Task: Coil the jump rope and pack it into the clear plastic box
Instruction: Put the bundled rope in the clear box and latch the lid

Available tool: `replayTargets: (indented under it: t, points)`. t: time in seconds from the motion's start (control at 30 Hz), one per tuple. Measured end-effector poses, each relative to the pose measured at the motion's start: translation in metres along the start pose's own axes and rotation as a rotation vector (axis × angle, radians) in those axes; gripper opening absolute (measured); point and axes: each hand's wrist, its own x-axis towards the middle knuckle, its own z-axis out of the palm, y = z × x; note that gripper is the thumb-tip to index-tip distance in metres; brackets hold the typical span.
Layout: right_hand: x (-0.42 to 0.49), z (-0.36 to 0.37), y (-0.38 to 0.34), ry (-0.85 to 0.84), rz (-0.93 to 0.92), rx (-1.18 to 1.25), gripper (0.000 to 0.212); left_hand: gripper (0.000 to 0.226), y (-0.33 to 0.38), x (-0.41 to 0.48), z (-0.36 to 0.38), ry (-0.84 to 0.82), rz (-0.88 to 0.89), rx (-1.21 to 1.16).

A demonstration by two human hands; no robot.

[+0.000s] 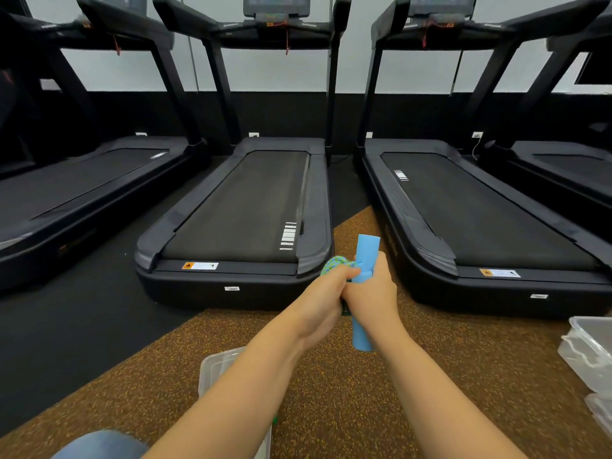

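Note:
My right hand (pixel 372 289) grips the jump rope's blue foam handles (pixel 364 329), held upright in front of me; they stick out above and below my fist. My left hand (pixel 326 299) presses against them from the left and holds the green-and-blue braided rope (pixel 337 262), bunched into a loop just above my fingers. The clear plastic box (pixel 217 362) sits on the speckled brown floor below my left forearm, which hides most of it.
Several black treadmills (pixel 245 207) stand in a row ahead, their rear ends close to my hands. More clear plastic containers (pixel 587 351) are stacked at the right edge. Black matting covers the floor at left. My knee in blue jeans (pixel 99 445) shows at bottom left.

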Motion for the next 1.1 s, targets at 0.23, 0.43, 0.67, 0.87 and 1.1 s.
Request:
replayTargets:
  t: [0.23,0.43,0.67,0.87,1.1]
  points:
    - [-0.007,0.010,0.000,-0.017,0.000,0.004,0.026,0.047,-0.005,-0.010,-0.008,0.040,-0.014,0.065]
    - [-0.012,0.015,0.005,0.069,-0.018,0.067,0.024,0.048,-0.005,-0.008,0.000,0.293,0.014,0.390]
    - [0.011,-0.007,0.010,0.247,0.049,0.057,0.039,0.014,-0.006,-0.020,0.011,0.424,0.194,0.372]
    - [0.017,-0.012,0.010,0.058,0.080,0.394,0.035,0.023,0.009,-0.009,-0.007,0.642,0.390,0.091]
    - [0.017,-0.006,0.012,-0.156,0.077,0.570,0.036,0.091,-0.007,0.009,-0.009,0.217,0.158,0.264]
